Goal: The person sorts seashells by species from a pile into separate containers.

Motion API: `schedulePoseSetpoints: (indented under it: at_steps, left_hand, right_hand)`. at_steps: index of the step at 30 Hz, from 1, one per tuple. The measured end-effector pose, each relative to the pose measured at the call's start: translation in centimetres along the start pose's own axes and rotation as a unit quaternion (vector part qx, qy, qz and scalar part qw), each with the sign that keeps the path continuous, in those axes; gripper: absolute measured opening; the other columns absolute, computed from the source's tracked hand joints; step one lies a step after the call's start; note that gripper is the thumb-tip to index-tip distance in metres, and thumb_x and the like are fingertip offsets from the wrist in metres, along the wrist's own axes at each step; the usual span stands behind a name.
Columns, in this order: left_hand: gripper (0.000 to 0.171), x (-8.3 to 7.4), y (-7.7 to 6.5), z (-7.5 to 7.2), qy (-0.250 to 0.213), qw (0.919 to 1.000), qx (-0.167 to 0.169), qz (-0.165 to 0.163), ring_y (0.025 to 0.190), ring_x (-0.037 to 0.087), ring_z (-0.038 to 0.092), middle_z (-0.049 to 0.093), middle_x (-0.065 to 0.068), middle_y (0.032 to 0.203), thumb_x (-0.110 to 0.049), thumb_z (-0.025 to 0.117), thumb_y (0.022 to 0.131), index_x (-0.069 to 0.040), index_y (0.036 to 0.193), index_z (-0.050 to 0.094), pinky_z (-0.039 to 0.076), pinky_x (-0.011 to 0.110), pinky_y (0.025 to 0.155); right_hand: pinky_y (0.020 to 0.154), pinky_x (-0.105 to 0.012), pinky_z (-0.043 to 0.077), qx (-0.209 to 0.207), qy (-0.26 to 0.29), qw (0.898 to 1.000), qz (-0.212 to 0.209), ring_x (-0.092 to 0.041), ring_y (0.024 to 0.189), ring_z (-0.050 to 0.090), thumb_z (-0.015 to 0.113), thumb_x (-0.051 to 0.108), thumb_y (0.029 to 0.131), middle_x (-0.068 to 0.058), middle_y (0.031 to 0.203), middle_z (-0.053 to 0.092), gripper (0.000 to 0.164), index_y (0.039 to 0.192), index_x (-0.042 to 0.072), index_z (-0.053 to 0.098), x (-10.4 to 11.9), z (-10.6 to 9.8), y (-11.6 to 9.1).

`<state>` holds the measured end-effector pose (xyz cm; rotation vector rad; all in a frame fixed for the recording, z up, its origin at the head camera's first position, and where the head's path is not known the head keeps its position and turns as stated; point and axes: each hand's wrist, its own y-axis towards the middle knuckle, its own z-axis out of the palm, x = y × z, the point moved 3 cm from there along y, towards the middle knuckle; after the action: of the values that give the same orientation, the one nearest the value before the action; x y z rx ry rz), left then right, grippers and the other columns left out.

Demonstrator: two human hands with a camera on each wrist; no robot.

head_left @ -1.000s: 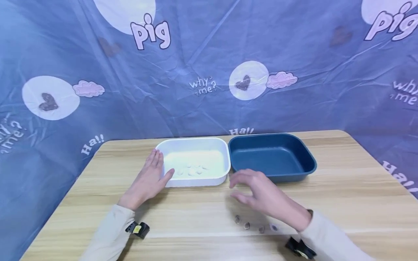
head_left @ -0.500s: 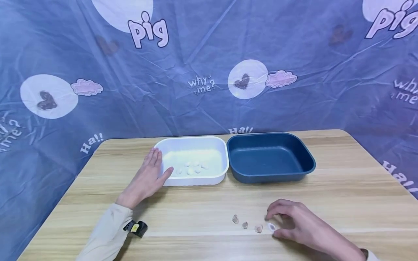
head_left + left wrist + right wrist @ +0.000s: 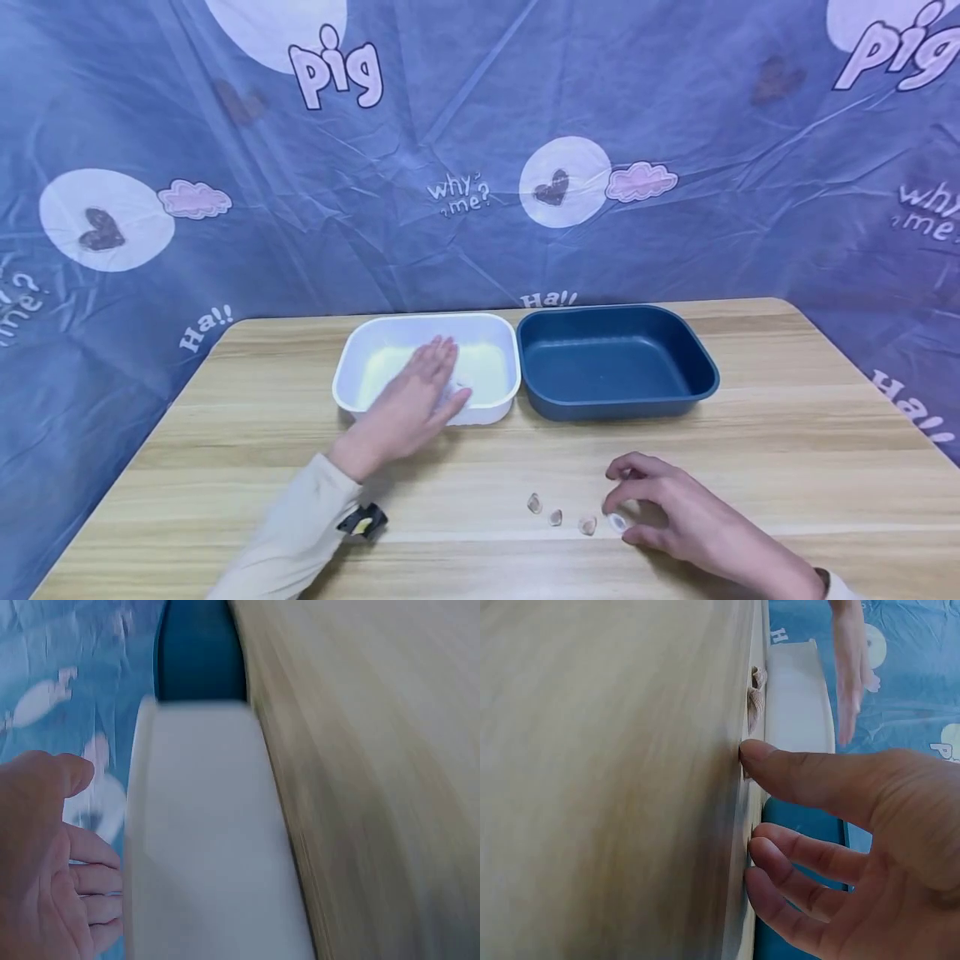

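My right hand (image 3: 690, 521) is low over the table at the right, thumb and fingertips pinching the edges of a small white seashell (image 3: 617, 522) with a greyish middle. The shell is still at table level, mostly hidden in the right wrist view. Beside it lie three brownish seashells (image 3: 587, 525) in a loose row to the left; a ribbed shell (image 3: 756, 711) shows past the thumb in the right wrist view. My left hand (image 3: 408, 408), fingers straight and holding nothing, reaches over the white bin (image 3: 352, 354). It covers most of the pale shells inside.
A dark blue bin (image 3: 618, 408) stands against the white bin's right side, near the table's back edge. The wooden table (image 3: 225, 467) ends at a blue printed cloth (image 3: 420, 250) hanging behind and at both sides.
My right hand has moved from in front of the blue bin down to the white seashell. My left hand has left the white bin's left rim and swung right, over the bin.
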<state>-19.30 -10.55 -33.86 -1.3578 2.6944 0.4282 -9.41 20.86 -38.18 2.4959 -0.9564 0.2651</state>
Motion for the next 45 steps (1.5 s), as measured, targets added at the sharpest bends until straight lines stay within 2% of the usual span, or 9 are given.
schedulePoseSetpoints:
  at_steps: [7, 13, 16, 21, 27, 31, 37, 41, 45]
  left_hand:
    - [0.073, -2.8, 2.4, 2.9, 0.024, 0.9992, 0.033, 0.001, 0.147, 0.03, 0.002, 0.012, 0.021, 0.158, -0.049, 0.026, 0.104, 0.008, 0.149, 0.021, 0.004, 0.038, 0.12]
    - [0.076, -3.6, 3.4, 3.0, 0.015, 0.9995, 0.026, 0.005, 0.147, 0.029, -0.001, 0.009, 0.02, 0.158, -0.053, 0.022, 0.103, 0.006, 0.15, 0.016, 0.002, 0.039, 0.119]
    - [0.076, -1.9, 2.7, 2.0, 0.01, 0.9996, 0.012, -0.025, 0.147, 0.03, 0.0, 0.008, 0.02, 0.158, -0.052, 0.023, 0.103, 0.006, 0.15, 0.014, 0.002, 0.04, 0.119]
    - [0.076, 4.2, -0.6, -0.5, 0.012, 0.9937, -0.024, -0.109, 0.146, 0.038, 0.002, 0.009, 0.027, 0.156, -0.048, 0.026, 0.104, 0.012, 0.148, 0.014, 0.003, 0.046, 0.119]
    - [0.079, 9.5, -4.0, -1.7, 0.004, 0.9853, -0.02, -0.169, 0.144, 0.045, -0.001, 0.005, 0.034, 0.154, -0.05, 0.021, 0.104, 0.017, 0.146, 0.013, 0.005, 0.052, 0.118]
    - [0.081, 10.2, -4.6, -1.5, -0.022, 0.9854, -0.01, -0.169, 0.144, 0.045, -0.004, 0.005, 0.035, 0.154, -0.05, 0.02, 0.104, 0.018, 0.145, 0.012, 0.004, 0.054, 0.118]
    - [0.082, 10.1, -4.7, -1.2, -0.032, 0.9836, 0.009, -0.178, 0.144, 0.043, -0.007, -0.001, 0.032, 0.155, -0.052, 0.019, 0.103, 0.017, 0.146, 0.007, 0.001, 0.053, 0.118]
    - [0.085, 9.4, -4.5, -1.0, -0.029, 0.9836, 0.015, -0.178, 0.144, 0.042, -0.008, -0.004, 0.033, 0.154, -0.055, 0.022, 0.102, 0.017, 0.146, 0.009, 0.002, 0.054, 0.118]
    - [0.089, 8.6, -4.0, -0.6, -0.025, 0.9847, 0.017, -0.172, 0.144, 0.041, -0.009, -0.006, 0.031, 0.155, -0.058, 0.024, 0.101, 0.016, 0.146, 0.01, 0.003, 0.054, 0.118]
  right_hand:
    - [0.083, -0.026, 0.051, 0.001, 0.001, 1.0, -0.006, -0.015, 0.096, 0.056, 0.086, 0.016, 0.067, 0.003, 0.11, 0.057, 0.035, 0.093, 0.032, 0.07, -0.1, 0.2, 0.1]
    - [0.084, -0.028, 0.053, 0.012, 0.004, 0.999, 0.031, -0.015, 0.097, 0.058, 0.084, 0.019, 0.07, 0.005, 0.111, 0.057, 0.029, 0.091, 0.031, 0.069, -0.2, 0.1, 0.1]
    - [0.084, -0.026, 0.053, 0.022, 0.012, 0.999, 0.044, -0.014, 0.097, 0.058, 0.084, 0.019, 0.073, 0.006, 0.111, 0.057, 0.026, 0.09, 0.03, 0.068, -0.1, 0.1, 0.2]
    - [0.084, -0.023, 0.051, 0.027, 0.017, 0.999, 0.044, -0.014, 0.099, 0.058, 0.083, 0.017, 0.075, 0.006, 0.112, 0.058, 0.026, 0.09, 0.03, 0.066, 0.1, -0.1, 0.4]
    - [0.092, -0.008, 0.041, -0.031, -0.004, 1.0, 0.006, -0.018, 0.1, 0.06, 0.084, 0.014, 0.069, 0.003, 0.111, 0.062, 0.032, 0.09, 0.029, 0.065, 0.2, -1.3, 1.1]
    - [0.097, -0.003, 0.032, -0.07, -0.02, 0.997, 0.004, -0.018, 0.099, 0.061, 0.084, 0.009, 0.066, 0.002, 0.11, 0.064, 0.035, 0.089, 0.028, 0.065, 0.2, -2.8, 2.2]
    - [0.094, -0.005, 0.038, -0.103, -0.005, 0.994, 0.025, -0.017, 0.099, 0.063, 0.083, 0.005, 0.07, 0.004, 0.108, 0.065, 0.03, 0.089, 0.023, 0.069, -0.6, -5.6, 4.6]
    - [0.079, -0.016, 0.05, -0.119, -0.012, 0.992, 0.051, -0.014, 0.092, 0.063, 0.083, 0.005, 0.072, 0.004, 0.105, 0.067, 0.026, 0.089, 0.019, 0.07, -2.1, -6.8, 6.3]
    - [0.072, -0.032, 0.055, -0.095, -0.011, 0.99, 0.108, -0.018, 0.091, 0.063, 0.08, 0.01, 0.078, -0.002, 0.107, 0.067, 0.017, 0.09, 0.016, 0.07, -4.2, -6.8, 7.7]
